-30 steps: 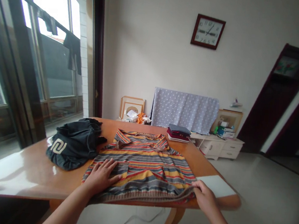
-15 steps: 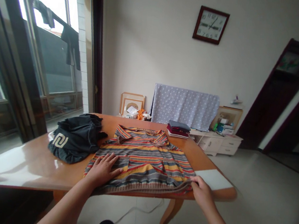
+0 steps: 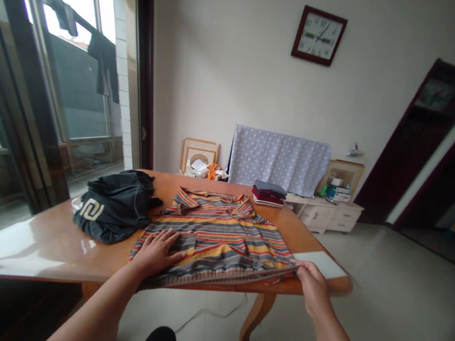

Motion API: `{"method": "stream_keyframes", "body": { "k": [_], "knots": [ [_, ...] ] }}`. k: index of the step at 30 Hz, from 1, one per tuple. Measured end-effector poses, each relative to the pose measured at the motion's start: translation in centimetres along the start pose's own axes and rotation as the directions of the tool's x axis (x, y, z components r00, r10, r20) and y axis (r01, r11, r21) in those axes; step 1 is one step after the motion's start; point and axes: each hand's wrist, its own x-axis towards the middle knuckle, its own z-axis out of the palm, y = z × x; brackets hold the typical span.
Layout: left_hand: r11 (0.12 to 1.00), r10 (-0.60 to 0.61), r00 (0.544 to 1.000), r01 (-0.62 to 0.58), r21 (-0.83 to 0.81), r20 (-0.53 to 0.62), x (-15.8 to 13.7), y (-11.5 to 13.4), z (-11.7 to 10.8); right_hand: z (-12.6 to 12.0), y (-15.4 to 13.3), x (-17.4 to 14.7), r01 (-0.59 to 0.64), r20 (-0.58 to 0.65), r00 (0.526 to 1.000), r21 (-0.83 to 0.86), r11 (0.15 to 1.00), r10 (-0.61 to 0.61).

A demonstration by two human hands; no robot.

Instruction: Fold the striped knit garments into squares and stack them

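Note:
A striped shirt (image 3: 221,229) in orange, yellow, red and grey lies spread on the wooden table (image 3: 107,266), collar end away from me. Its ribbed hem runs along the table's near edge. My left hand (image 3: 158,253) rests flat on the shirt's lower left part, fingers spread. At the lower right corner, my right hand (image 3: 310,281) pinches the hem between thumb and fingers and holds it slightly raised. A crumpled black garment (image 3: 120,208) with a pale printed logo lies just left of the shirt.
A small stack of folded clothes (image 3: 268,193) sits at the table's far right. A pale sheet (image 3: 319,263) lies by the right edge. Behind stand a low white cabinet (image 3: 338,217) and something draped with a dotted cloth (image 3: 279,159). A cable (image 3: 212,314) trails on the floor.
My right hand has drawn the hem corner slightly up and outward, pulling the hem straighter. My left hand stays flat on the shirt. The whole view has shifted a little.

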Motion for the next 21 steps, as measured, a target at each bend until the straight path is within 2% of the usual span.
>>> {"method": "stream_keyframes", "body": {
  "k": [4,8,11,13,17,21],
  "knots": [
    [0.999,0.032,0.999,-0.033,-0.035,-0.02,-0.9,1.6,-1.4,-0.4,-0.6,-0.8,0.014,0.022,1.0,-0.032,0.999,-0.013],
    [0.974,0.165,0.986,-0.166,-0.157,-0.018,-2.5,5.8,-3.1,0.2,-0.7,-1.3,0.067,-0.006,0.998,-0.125,0.99,-0.068],
    [0.927,0.31,0.951,-0.3,-0.227,0.008,-3.7,8.8,-3.5,0.7,-0.7,-1.4,0.085,-0.08,0.992,-0.172,0.981,-0.1],
    [0.897,0.388,0.921,-0.371,-0.24,0.027,-4.4,9.9,-3.1,0.7,-0.6,-1.5,0.091,-0.109,0.987,-0.193,0.977,-0.114],
    [0.906,0.385,0.923,-0.378,-0.19,0.002,-5.1,10.0,-2.0,0.4,-1.0,-1.7,0.067,-0.107,0.99,-0.207,0.976,-0.09],
    [0.907,0.381,0.924,-0.376,-0.19,-0.012,-4.9,9.2,-1.5,0.7,-2.0,-2.0,0.079,-0.011,0.996,-0.22,0.972,-0.083]
  ]
}}
